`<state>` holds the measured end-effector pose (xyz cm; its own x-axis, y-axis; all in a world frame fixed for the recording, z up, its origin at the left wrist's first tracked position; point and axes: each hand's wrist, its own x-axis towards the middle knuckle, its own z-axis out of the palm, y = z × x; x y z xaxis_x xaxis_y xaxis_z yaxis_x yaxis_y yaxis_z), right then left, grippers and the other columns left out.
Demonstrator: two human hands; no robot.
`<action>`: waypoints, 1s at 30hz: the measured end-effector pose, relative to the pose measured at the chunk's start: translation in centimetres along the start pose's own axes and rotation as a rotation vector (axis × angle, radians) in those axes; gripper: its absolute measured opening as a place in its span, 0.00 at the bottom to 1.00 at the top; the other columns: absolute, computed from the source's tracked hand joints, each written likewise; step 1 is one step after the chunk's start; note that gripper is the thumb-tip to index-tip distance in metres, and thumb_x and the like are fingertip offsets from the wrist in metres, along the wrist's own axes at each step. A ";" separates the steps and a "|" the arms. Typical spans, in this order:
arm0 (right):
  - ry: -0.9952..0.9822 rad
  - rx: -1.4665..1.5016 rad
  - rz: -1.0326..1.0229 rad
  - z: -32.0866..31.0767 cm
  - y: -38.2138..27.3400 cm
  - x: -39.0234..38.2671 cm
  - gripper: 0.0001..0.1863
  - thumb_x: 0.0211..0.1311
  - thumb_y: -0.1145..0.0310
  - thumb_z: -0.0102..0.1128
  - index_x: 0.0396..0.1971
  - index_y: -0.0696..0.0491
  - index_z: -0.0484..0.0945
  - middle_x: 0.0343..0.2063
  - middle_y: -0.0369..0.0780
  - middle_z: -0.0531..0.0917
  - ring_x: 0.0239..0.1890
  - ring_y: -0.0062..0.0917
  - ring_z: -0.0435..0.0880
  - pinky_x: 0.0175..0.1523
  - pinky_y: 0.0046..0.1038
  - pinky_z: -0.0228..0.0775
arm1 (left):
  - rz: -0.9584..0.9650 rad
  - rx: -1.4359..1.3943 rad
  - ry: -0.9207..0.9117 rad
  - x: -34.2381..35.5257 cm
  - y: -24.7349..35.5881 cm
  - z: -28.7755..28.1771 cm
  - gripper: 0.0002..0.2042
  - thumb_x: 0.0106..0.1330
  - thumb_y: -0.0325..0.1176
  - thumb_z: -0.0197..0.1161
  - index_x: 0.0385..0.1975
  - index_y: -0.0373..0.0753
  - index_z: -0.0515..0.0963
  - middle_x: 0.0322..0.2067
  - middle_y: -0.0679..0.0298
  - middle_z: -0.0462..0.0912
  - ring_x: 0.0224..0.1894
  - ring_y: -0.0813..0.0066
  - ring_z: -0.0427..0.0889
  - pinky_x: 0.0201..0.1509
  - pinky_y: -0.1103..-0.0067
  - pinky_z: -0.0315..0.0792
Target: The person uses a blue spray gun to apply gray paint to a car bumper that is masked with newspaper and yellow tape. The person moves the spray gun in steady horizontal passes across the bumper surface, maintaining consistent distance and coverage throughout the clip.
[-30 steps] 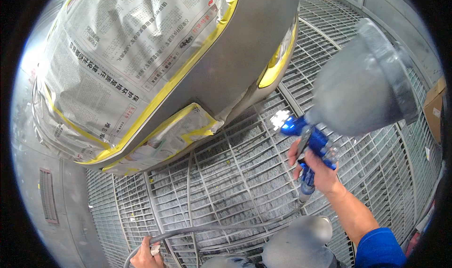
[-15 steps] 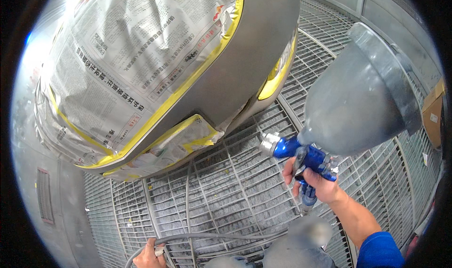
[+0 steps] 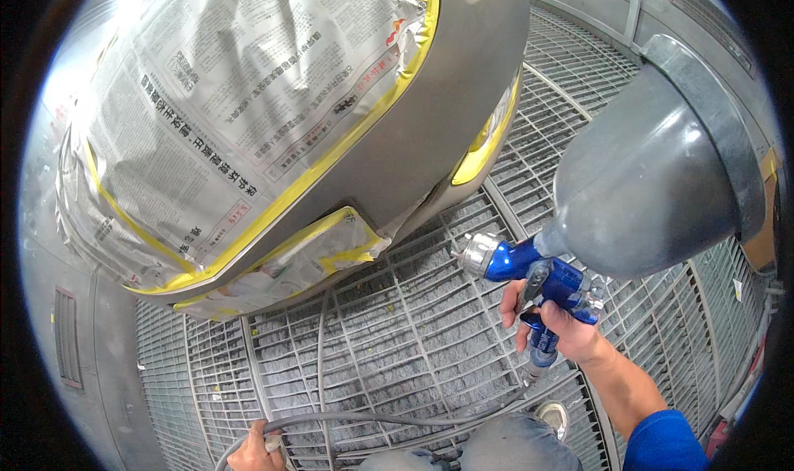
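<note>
My right hand [image 3: 566,330] is closed round a blue spray gun [image 3: 533,277] with a silver nozzle and a large grey cup [image 3: 641,181] on it, held over the grating at the right. Its nozzle points left, a short way from the lower edge of a grey vehicle body panel [image 3: 463,49]. Newspaper [image 3: 248,74] edged with yellow tape [image 3: 452,175] covers much of that panel. At bottom left, my left hand [image 3: 252,450] grips a grey hose [image 3: 372,417], with a small pale scrap by its fingers. The hose runs across toward the gun's handle.
Metal floor grating [image 3: 389,322] lies over grey fibrous material. My legs [image 3: 513,446] and a shoe [image 3: 552,417] show at the bottom. Grey booth walls [image 3: 107,355] with slotted vents stand at both sides. A cardboard box [image 3: 761,248] is at the right edge, partly behind the cup.
Compared with a second ago, the spray gun sits lower and slightly left relative to the panel, its nozzle no longer glaring. My left hand keeps hold of the hose. The view has shifted slightly.
</note>
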<state>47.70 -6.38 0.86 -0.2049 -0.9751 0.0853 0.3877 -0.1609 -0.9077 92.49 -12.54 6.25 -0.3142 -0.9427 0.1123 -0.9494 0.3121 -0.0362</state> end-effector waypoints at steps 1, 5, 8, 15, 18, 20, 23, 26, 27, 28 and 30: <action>0.026 -0.018 -0.018 -0.2 0.0 0.0 0.19 0.69 0.60 0.57 0.52 0.57 0.71 0.42 0.44 0.80 0.39 0.27 0.80 0.32 0.26 0.79 | -0.001 0.000 -0.005 0.0 0.0 0.0 0.20 0.59 0.32 0.60 0.53 0.41 0.79 0.35 0.52 0.85 0.32 0.52 0.83 0.36 0.65 0.77; 0.195 -0.091 -0.156 -1.2 -1.0 0.3 0.18 0.71 0.59 0.53 0.49 0.59 0.73 0.40 0.43 0.79 0.38 0.25 0.79 0.31 0.26 0.78 | -0.012 0.010 0.001 -0.4 -0.7 0.3 0.19 0.58 0.31 0.61 0.51 0.43 0.80 0.35 0.55 0.86 0.32 0.53 0.83 0.36 0.65 0.77; 0.509 -0.210 -0.306 -0.1 -1.9 1.4 0.22 0.73 0.53 0.47 0.49 0.59 0.69 0.34 0.43 0.76 0.34 0.22 0.78 0.23 0.20 0.76 | -0.044 0.018 0.054 -0.8 -1.2 0.5 0.17 0.57 0.30 0.62 0.48 0.44 0.81 0.34 0.56 0.86 0.31 0.53 0.83 0.34 0.65 0.77; 0.080 -0.116 -0.072 1.8 -1.7 0.0 0.30 0.66 0.45 0.57 0.49 0.59 0.70 0.36 0.48 0.78 0.33 0.25 0.81 0.26 0.22 0.78 | -0.029 -0.015 0.069 -0.4 -1.2 0.4 0.17 0.57 0.26 0.61 0.48 0.44 0.81 0.33 0.57 0.86 0.31 0.55 0.84 0.34 0.67 0.77; -0.032 -0.008 0.014 2.6 -1.5 0.7 0.29 0.64 0.47 0.61 0.49 0.58 0.72 0.41 0.48 0.78 0.41 0.29 0.80 0.30 0.26 0.81 | -0.004 -0.009 0.056 -0.6 -1.3 0.4 0.18 0.56 0.26 0.61 0.49 0.44 0.81 0.32 0.58 0.86 0.31 0.55 0.84 0.34 0.67 0.77; 0.000 -0.066 -0.026 2.4 -1.9 1.4 0.28 0.65 0.47 0.60 0.47 0.58 0.72 0.38 0.47 0.79 0.38 0.27 0.81 0.28 0.25 0.80 | 0.007 -0.017 0.080 -0.8 -1.6 0.5 0.18 0.56 0.27 0.62 0.49 0.45 0.81 0.32 0.59 0.86 0.30 0.56 0.84 0.33 0.68 0.77; 0.188 -0.173 -0.163 1.1 -2.7 2.0 0.25 0.70 0.47 0.51 0.44 0.58 0.73 0.34 0.43 0.78 0.31 0.22 0.79 0.22 0.20 0.73 | 0.025 -0.076 0.128 -1.1 -2.0 0.6 0.18 0.57 0.28 0.62 0.50 0.45 0.81 0.30 0.59 0.86 0.28 0.57 0.83 0.31 0.69 0.76; 0.538 -0.185 -0.295 0.0 -3.2 2.2 0.19 0.74 0.53 0.44 0.47 0.55 0.73 0.35 0.39 0.78 0.35 0.18 0.77 0.23 0.19 0.72 | -0.107 -0.046 0.075 -1.7 -3.0 0.7 0.18 0.58 0.29 0.63 0.51 0.44 0.81 0.28 0.57 0.85 0.25 0.57 0.82 0.28 0.69 0.74; 0.655 -0.206 -0.327 0.0 -3.5 2.3 0.18 0.75 0.55 0.43 0.47 0.54 0.72 0.36 0.38 0.78 0.36 0.17 0.77 0.23 0.19 0.71 | -0.175 -0.023 0.041 -1.8 -3.2 0.8 0.18 0.58 0.30 0.63 0.51 0.44 0.81 0.27 0.56 0.84 0.24 0.57 0.81 0.28 0.69 0.74; 0.648 -0.186 -0.311 -0.6 -3.6 1.8 0.18 0.75 0.55 0.43 0.47 0.54 0.73 0.36 0.37 0.78 0.37 0.17 0.76 0.24 0.19 0.72 | -0.124 0.004 0.104 -1.8 -3.3 0.9 0.18 0.59 0.31 0.63 0.51 0.43 0.81 0.25 0.54 0.84 0.23 0.57 0.80 0.27 0.68 0.73; 0.608 -0.131 -0.277 -0.7 -3.1 0.8 0.20 0.75 0.53 0.41 0.48 0.56 0.71 0.35 0.38 0.77 0.36 0.19 0.77 0.22 0.18 0.71 | -0.127 0.001 0.098 -1.8 -3.2 0.8 0.18 0.59 0.32 0.62 0.51 0.43 0.81 0.26 0.53 0.84 0.25 0.56 0.81 0.29 0.68 0.74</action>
<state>45.68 -6.51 3.45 -0.7645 -0.6351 0.1100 0.1438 -0.3345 -0.9314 96.14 -11.96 5.36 -0.1905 -0.9585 0.2121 -0.9814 0.1915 -0.0162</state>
